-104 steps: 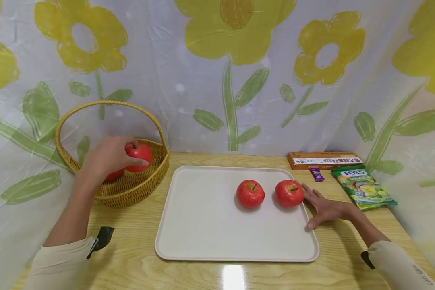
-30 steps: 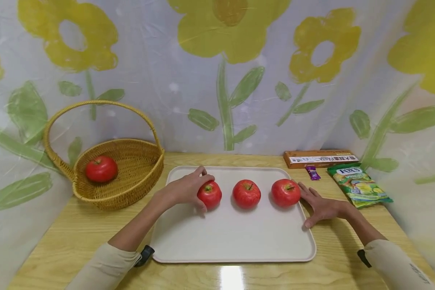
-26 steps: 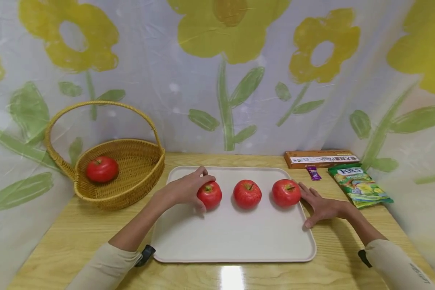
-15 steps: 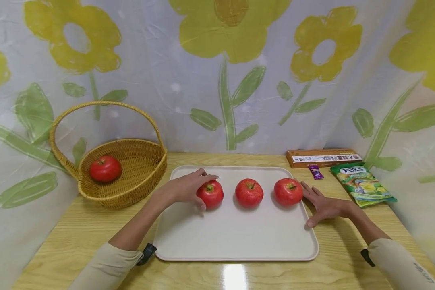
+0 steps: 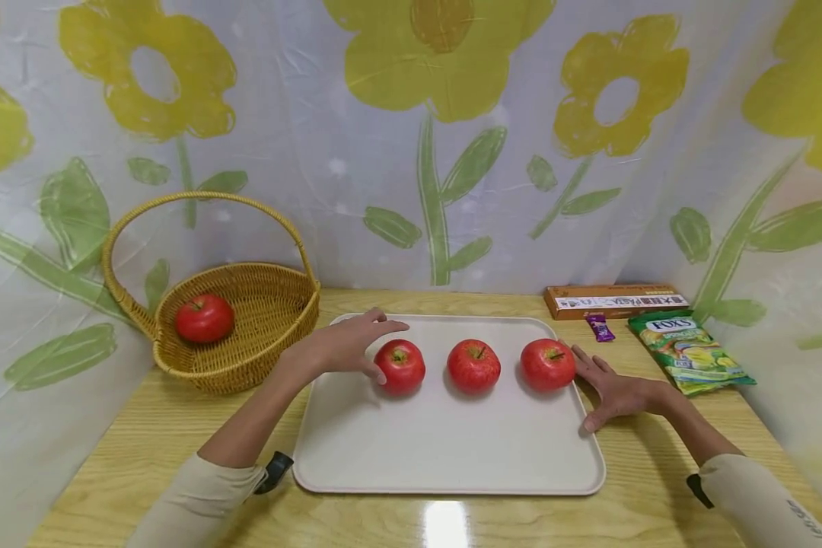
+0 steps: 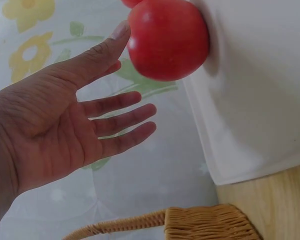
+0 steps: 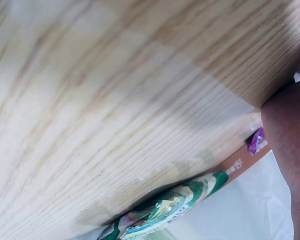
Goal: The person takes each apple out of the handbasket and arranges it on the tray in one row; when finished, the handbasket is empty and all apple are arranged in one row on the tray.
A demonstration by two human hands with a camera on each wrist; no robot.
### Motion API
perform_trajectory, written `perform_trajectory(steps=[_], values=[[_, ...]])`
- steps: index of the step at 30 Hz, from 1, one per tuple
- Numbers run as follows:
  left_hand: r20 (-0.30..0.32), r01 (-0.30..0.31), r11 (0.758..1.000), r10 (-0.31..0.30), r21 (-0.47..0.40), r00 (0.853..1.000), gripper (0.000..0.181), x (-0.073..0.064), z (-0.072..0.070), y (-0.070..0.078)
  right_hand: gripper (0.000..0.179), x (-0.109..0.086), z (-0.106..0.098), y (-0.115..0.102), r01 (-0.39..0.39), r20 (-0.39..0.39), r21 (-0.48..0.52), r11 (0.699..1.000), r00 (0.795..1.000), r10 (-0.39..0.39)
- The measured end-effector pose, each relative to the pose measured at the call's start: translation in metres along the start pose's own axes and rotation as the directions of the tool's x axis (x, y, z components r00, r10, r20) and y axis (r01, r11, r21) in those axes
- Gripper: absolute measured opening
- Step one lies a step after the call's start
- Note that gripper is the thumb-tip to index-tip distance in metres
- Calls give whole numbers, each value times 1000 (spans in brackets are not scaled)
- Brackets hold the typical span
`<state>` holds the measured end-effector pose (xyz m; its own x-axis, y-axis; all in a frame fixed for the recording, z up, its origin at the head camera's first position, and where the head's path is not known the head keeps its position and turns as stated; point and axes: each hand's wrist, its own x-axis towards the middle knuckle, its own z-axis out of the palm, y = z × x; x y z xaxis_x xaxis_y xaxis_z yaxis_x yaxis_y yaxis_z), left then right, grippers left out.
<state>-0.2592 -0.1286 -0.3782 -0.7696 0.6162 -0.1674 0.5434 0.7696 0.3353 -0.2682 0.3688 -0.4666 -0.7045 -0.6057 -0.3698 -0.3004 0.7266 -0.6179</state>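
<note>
Three red apples stand in a row on a white tray [image 5: 445, 457]: a left apple [image 5: 400, 367], a middle apple [image 5: 473, 367] and a right apple [image 5: 547, 365]. My left hand [image 5: 339, 346] is beside the left apple with its fingers spread and nothing in its grasp. In the left wrist view the thumb tip overlaps the edge of that apple [image 6: 167, 40], while the other fingers point loosely past it. My right hand [image 5: 616, 396] rests at the tray's right edge, fingers spread, fingertips close to the right apple. Another apple [image 5: 205, 318] lies in the wicker basket [image 5: 274, 346].
The basket's tall arched handle [image 5: 208, 195] rises at the back left. Along the back right lie a brown pasta box [image 5: 613, 301], a small purple wrapped sweet [image 5: 600, 328] and a green Fox's bag [image 5: 688, 352]. A flowered curtain [image 5: 301, 152] hangs behind the wooden table [image 5: 178, 449].
The left hand carried an apple from the basket to the left of the other two on the tray, then let go and drew slightly left. The right hand stayed at the tray's edge.
</note>
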Motion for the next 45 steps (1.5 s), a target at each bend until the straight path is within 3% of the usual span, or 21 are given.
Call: perform_trajectory(steps=[8, 12, 18, 24, 29, 42, 45], values=[[-10, 0, 1000, 0, 1, 1000, 81, -6, -18, -3, 136, 2, 0, -1, -1, -1, -11, 1000, 1000, 1], [-37, 32, 999, -32, -3, 999, 78, -11, -28, -5, 136, 1, 0, 0, 4, -4, -8, 1000, 1000, -4], [-72, 91, 996, -93, -26, 993, 78, -23, -46, -9, 137, 0, 0, -1, -7, -8, -5, 1000, 1000, 7], [-109, 104, 994, -105, -12, 988, 76, -35, -61, -14, 136, 0, 0, -1, -41, 12, -17, 999, 999, 41], [-136, 124, 992, -122, 7, 983, 75, -48, -73, -20, 136, 1, 2, 0, -26, 3, -18, 1000, 1000, 26], [-148, 142, 988, -132, 60, 980, 71, -75, -113, -41, 135, 1, 1, -2, -1, -5, -15, 1000, 1000, 1], [-159, 125, 988, -110, 85, 981, 69, -78, -118, -48, 136, 1, 2, -1, -2, 0, -16, 1000, 1000, 2]])
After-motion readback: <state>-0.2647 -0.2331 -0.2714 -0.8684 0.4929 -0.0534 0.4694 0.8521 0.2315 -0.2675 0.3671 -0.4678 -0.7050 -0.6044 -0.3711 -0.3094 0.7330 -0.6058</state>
